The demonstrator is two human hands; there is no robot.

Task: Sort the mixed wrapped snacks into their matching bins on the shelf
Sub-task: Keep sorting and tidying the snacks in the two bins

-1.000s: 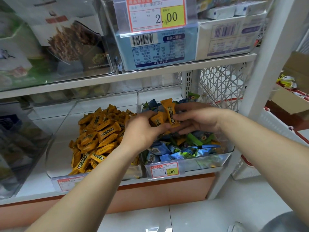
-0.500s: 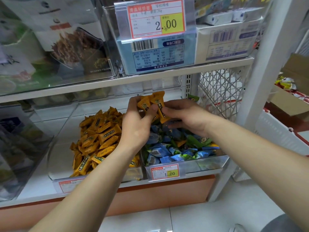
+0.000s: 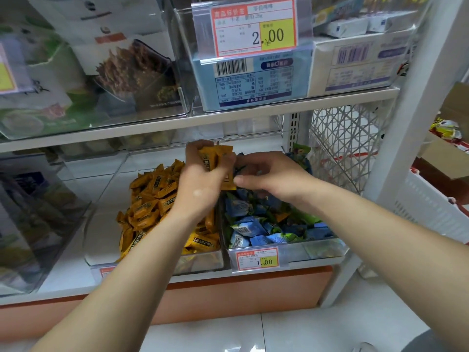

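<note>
Left of your left grip (image 3: 200, 185), curled round several orange snacks (image 3: 215, 156), lies the orange bin (image 3: 106, 224); clear its wall, then release low. Right grip (image 3: 270, 174): hold indeterminate.

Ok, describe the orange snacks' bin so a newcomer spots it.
On the white rack's lower shelf, find the clear bin with the 1.00 price tag. Its left neighbour is the one: heaped with orange wrapped snacks, not blue and green ones.
</note>
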